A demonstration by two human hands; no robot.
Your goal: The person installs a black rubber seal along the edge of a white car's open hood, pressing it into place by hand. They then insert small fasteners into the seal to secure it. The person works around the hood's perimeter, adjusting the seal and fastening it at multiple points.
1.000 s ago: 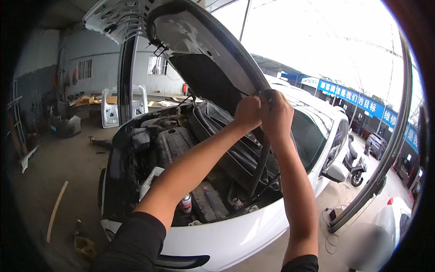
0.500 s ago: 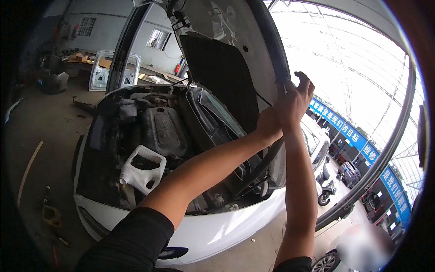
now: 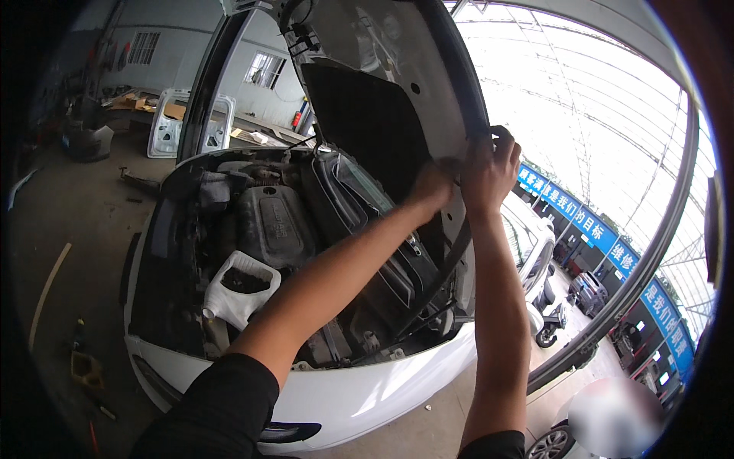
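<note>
The raised hood (image 3: 451,92) of a white car stands over the open engine bay. My right hand (image 3: 489,172) is at the hood's right edge, fingers curled over its rim. Just left of it, my left hand (image 3: 434,186) reaches to the hood's underside, beside the dark insulation pad (image 3: 367,115). Its fingers are blurred and partly hidden, so their grip does not show. Below lies the engine with its dark plastic cover (image 3: 277,222). A white plastic jug with a cut-open side (image 3: 243,289) rests at the front of the bay, left of my left forearm.
A metal post (image 3: 218,84) rises behind the car, near a detached door panel (image 3: 177,126). Loose parts lie on the floor at left. Another slanting post (image 3: 650,268) crosses the right side, with a scooter (image 3: 549,321) and parked cars beyond.
My left hand has moved up and left, away from the right wrist, to the hood's underside. My right hand has dropped slightly, its fingers more curled at the hood's edge.
</note>
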